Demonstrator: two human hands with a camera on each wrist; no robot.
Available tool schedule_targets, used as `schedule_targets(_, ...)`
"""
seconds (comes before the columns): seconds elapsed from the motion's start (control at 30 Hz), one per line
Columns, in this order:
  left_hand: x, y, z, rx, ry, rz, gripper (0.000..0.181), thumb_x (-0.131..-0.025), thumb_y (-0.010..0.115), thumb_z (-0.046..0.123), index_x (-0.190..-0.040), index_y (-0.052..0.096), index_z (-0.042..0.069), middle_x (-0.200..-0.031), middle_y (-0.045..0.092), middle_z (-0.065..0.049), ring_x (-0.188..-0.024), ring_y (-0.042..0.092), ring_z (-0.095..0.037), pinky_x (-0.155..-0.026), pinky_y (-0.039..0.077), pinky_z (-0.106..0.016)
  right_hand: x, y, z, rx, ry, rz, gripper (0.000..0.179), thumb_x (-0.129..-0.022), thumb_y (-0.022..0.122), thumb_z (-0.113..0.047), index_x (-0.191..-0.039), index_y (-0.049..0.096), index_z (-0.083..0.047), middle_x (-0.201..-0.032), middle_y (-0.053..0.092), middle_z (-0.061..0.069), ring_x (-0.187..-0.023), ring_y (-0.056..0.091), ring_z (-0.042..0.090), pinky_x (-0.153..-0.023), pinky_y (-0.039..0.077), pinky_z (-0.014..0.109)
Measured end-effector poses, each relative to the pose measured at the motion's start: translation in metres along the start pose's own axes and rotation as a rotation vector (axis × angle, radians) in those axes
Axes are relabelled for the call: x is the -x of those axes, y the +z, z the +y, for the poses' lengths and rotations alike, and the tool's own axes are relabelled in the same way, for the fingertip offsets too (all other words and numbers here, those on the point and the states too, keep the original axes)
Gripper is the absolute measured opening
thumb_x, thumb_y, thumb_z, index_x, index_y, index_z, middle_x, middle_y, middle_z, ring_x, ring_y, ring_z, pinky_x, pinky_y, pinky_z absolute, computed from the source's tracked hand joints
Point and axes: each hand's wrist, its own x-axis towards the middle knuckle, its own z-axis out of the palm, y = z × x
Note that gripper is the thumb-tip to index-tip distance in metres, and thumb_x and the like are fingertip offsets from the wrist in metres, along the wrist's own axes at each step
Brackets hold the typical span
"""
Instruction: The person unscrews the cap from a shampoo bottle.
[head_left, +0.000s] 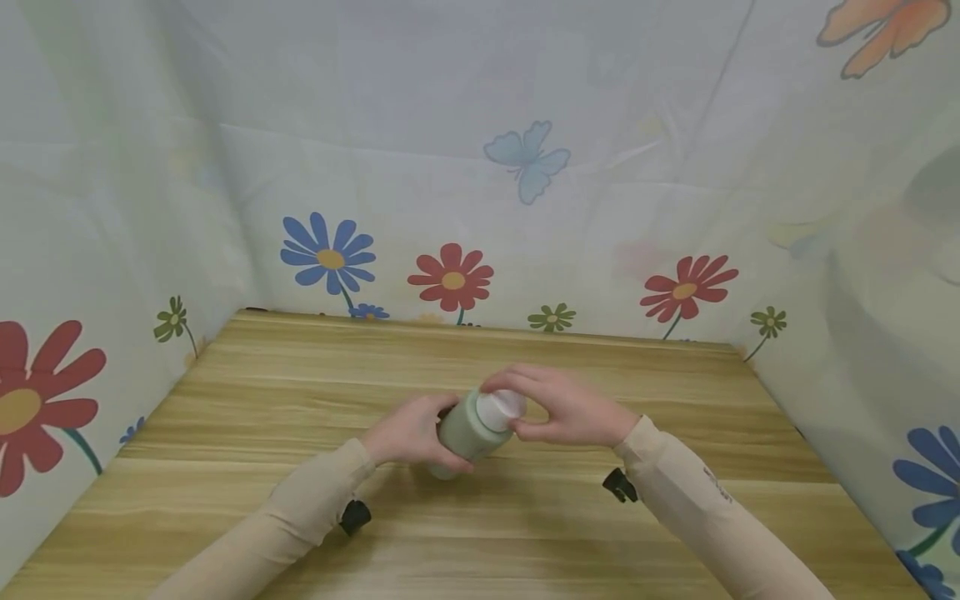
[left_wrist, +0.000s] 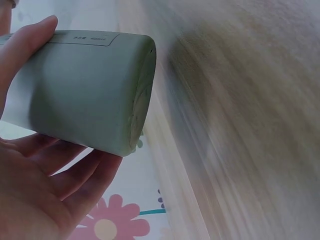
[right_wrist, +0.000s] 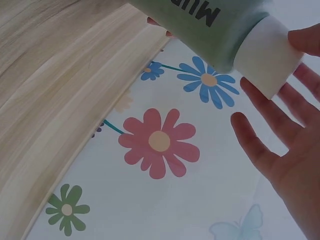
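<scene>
A pale green bottle (head_left: 467, 430) with a white cap (head_left: 500, 409) is held tilted above the table, its cap end up toward the right. My left hand (head_left: 412, 432) grips the bottle's body, thumb on one side and fingers on the other. In the left wrist view the bottle's base (left_wrist: 143, 95) faces the wooden surface. My right hand (head_left: 566, 407) holds the cap between thumb and fingers. Dark lettering (right_wrist: 196, 11) shows on the bottle's side in the right wrist view, where the little finger stands off the cap.
The wood-grain table (head_left: 315, 375) reaches back to a white curtain (head_left: 420, 108) printed with flowers and butterflies, which also encloses the left and right sides. Black clips (head_left: 355, 517) hang at both sleeved wrists.
</scene>
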Motion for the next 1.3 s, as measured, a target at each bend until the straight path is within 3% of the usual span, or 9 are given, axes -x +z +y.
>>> schedule_targets(0.13,0.0006,-0.0006,0.0004,0.009,-0.015,0.008,0.069,-0.063,0.089,0.039,-0.12,0.058,0.015,-0.112,0.066,0.002,-0.097,0.061,-0.014,-0.087,0.052,-0.038,-0.0015,0.0009,-0.0011,0.003,-0.023,-0.001,0.054,-0.088,0.069,-0.021,-0.137,0.049,-0.018,-0.14,0.052,-0.001,-0.127,0.052,0.017,-0.103,0.047,0.043)
schedule_targets(0.3,0.0008,-0.0026,0.0024,0.009,-0.017,0.027,0.07,-0.064,0.089,0.036,-0.122,0.058,0.014,-0.112,0.067,0.0,-0.098,0.062,-0.015,-0.086,0.052,-0.039,-0.0024,0.0026,-0.0032,-0.004,0.049,0.037,0.062,-0.088,0.071,-0.032,-0.142,0.045,-0.016,-0.143,0.05,0.0,-0.129,0.05,0.02,-0.104,0.046,0.044)
schedule_targets(0.67,0.0025,0.0029,-0.0054,0.004,-0.005,0.031,0.071,-0.064,0.089,0.038,-0.122,0.057,0.014,-0.113,0.067,0.0,-0.1,0.062,-0.017,-0.087,0.052,-0.041,-0.0013,0.0059,-0.0014,0.016,0.176,0.063,0.054,-0.084,0.073,-0.04,-0.131,0.055,-0.02,-0.125,0.062,-0.006,-0.111,0.057,0.01,-0.096,0.044,0.043)
schedule_targets(0.8,0.0043,0.0039,-0.0062,0.009,-0.015,0.032,0.07,-0.064,0.089,0.038,-0.122,0.057,0.014,-0.113,0.067,-0.001,-0.099,0.063,-0.019,-0.087,0.052,-0.041,-0.0015,0.0057,-0.0003,0.016,0.157,0.053,0.051,-0.084,0.074,-0.037,-0.127,0.058,-0.016,-0.121,0.064,-0.005,-0.107,0.058,0.009,-0.095,0.045,0.041)
schedule_targets(1.1,0.0051,0.004,-0.0067,-0.026,-0.025,0.022,0.065,-0.064,0.088,0.04,-0.116,0.058,0.014,-0.108,0.068,-0.001,-0.094,0.064,-0.017,-0.083,0.053,-0.039,-0.0016,0.004,0.0028,-0.044,0.056,0.0,0.051,-0.086,0.071,-0.019,-0.134,0.053,-0.02,-0.133,0.057,-0.005,-0.124,0.053,0.015,-0.1,0.044,0.047)
schedule_targets(1.3,0.0052,0.0022,-0.0056,-0.008,-0.021,0.033,0.069,-0.063,0.089,0.041,-0.119,0.059,0.015,-0.108,0.068,0.0,-0.094,0.063,-0.015,-0.083,0.053,-0.037,-0.0034,0.0039,0.0032,-0.117,0.031,0.051,0.061,-0.085,0.074,-0.021,-0.139,0.047,-0.013,-0.137,0.056,0.001,-0.125,0.054,0.017,-0.104,0.045,0.044)
